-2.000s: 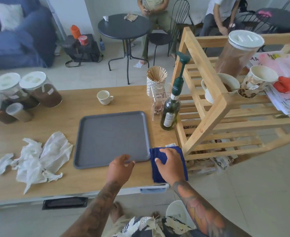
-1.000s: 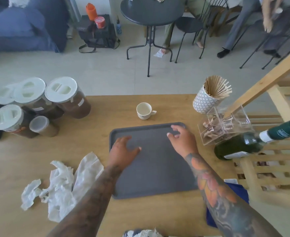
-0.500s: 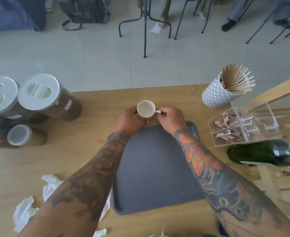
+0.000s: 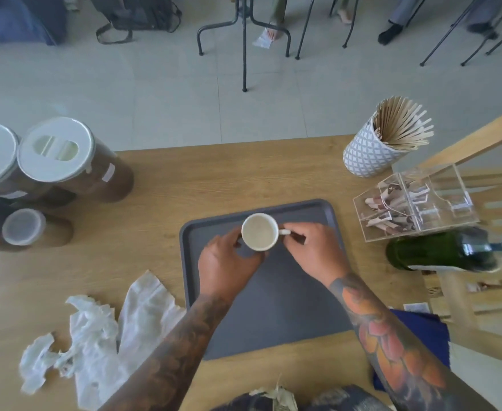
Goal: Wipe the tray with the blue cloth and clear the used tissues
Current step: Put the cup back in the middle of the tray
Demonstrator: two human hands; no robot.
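Both hands held a small white ceramic cup (image 4: pixel 259 231) over the flat grey plastic tray (image 4: pixel 312 307): left hand (image 4: pixel 225 264) cupping its body, right hand (image 4: pixel 313 250) pinching the handle. The soft, light blue cloth (image 4: pixel 421 330) lay right; crumpled white tissues (image 4: pixel 95 336) left, easily gathered.

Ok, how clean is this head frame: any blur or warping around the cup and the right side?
Head view: the cup is fairly sharp, held over the tray by the left hand and right hand. The green bottle at right is motion-smeared. Wide-angle distortion tilts the jars outward at left. Lighting is soft daylight, with no harsh glare.
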